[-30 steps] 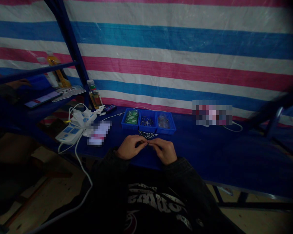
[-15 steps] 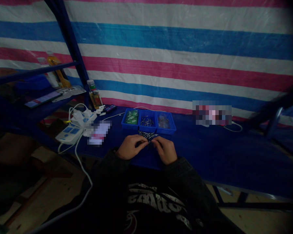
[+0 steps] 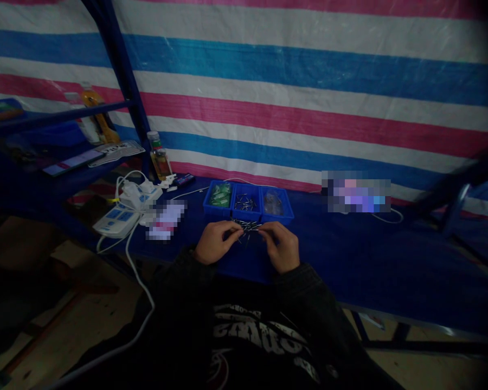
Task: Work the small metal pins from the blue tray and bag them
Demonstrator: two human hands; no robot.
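The person's left hand (image 3: 218, 242) and right hand (image 3: 280, 248) sit close together at the near edge of a loose pile of small metal pins (image 3: 246, 226), with the fingers of each curled narrowly inward. The fingertips are just above the pile, but whether either hand pinches a pin is too small to tell. The pile lies on the blue counter (image 3: 341, 257), just in front of a blue three-compartment tray (image 3: 248, 213). The tray's left compartment holds green packets (image 3: 220, 194), the middle one more metal pins (image 3: 245, 203), and the right one a clear plastic bag (image 3: 273, 203). Farther left on the counter are a white power strip (image 3: 116, 221) with a white cable (image 3: 132, 265) and a pixelated object (image 3: 166, 219). A glass bottle (image 3: 159, 161) stands at the far left, and another pixelated object (image 3: 355, 192) lies far right against a striped tarpaulin (image 3: 293, 92).
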